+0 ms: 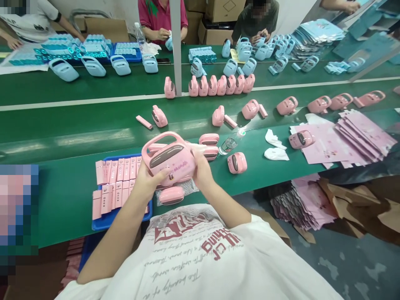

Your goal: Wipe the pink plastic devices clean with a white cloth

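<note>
A pink plastic device with a carry handle [184, 166] is tilted up in front of my chest; it has a long dark panel and a small printed picture. My left hand [149, 179] grips its left side, the thumb lying across the front. My right hand [202, 167] closes around the right end, and a white wipe [196, 148] sticks out at its fingers. Behind and below the device sit more pink rounded units, partly hidden. One pink unit [171, 195] rests on bubble wrap [190, 186] just under my hands.
Left of me a blue tray [100, 225] holds rows of pink bars [117, 171]. To the right are a water bottle [229, 143], crumpled wipes [276, 153] and stacked pink sheets [328, 141]. Pink devices line the green belt [93, 118]. Co-workers handle blue units across from me.
</note>
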`<state>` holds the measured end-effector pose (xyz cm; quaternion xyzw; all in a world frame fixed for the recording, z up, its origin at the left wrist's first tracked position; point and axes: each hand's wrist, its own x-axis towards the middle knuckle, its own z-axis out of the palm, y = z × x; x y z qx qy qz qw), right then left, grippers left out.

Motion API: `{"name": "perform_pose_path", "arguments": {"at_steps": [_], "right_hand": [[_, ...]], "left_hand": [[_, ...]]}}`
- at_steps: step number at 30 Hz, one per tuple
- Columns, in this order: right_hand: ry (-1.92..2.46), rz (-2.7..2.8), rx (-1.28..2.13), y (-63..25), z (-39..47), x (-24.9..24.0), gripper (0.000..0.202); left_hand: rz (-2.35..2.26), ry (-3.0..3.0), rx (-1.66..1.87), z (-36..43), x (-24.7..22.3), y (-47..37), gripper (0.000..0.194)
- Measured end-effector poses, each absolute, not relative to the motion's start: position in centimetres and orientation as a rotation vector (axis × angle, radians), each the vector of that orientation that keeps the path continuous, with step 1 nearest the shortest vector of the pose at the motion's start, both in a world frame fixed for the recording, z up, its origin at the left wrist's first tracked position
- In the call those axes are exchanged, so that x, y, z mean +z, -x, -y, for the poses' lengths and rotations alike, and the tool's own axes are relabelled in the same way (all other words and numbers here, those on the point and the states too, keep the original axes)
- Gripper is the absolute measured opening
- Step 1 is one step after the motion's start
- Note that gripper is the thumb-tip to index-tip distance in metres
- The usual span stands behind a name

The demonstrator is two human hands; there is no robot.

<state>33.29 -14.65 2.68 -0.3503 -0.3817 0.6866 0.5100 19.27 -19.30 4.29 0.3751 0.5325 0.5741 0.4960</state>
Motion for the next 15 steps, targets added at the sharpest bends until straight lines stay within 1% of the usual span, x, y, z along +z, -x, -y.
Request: {"name": "perform_pose_path", "arguments": {"at_steps": [2,4,6,8,10,12,15], "right_hand": [[0.827,1.067,1.689,-34.2,13.3,3.4,0.067],[0.781,1.29,1.616,-35.0,12.2,4.6,0.06],[0.761,1.522,1.452,-35.4,11.7,5.8,0.051],[0.783,1.722,1.236,-35.2,11.7,6.7,0.048],[0.756,1.887,1.049,-34.4,12.1,7.1,0.047],[0.632,2.031,0.945,-33.3,12.6,7.0,0.045],[0.41,2.207,0.866,-32.2,13.3,6.0,0.04]], "left_hand": [[-1.332,-1.051,1.295,19.3,5.0,-18.7,0.072],[-1.429,-1.205,1.203,19.5,5.7,-18.7,0.074],[-1.58,-1.369,1.142,19.6,6.1,-19.1,0.074],[-1.721,-1.517,1.127,19.5,6.3,-19.6,0.074],[-1.771,-1.591,1.188,19.1,6.0,-19.8,0.072],[-1.715,-1.563,1.287,18.5,5.5,-19.8,0.058],[-1.639,-1.383,1.402,17.7,4.8,-19.7,0.028]]}}
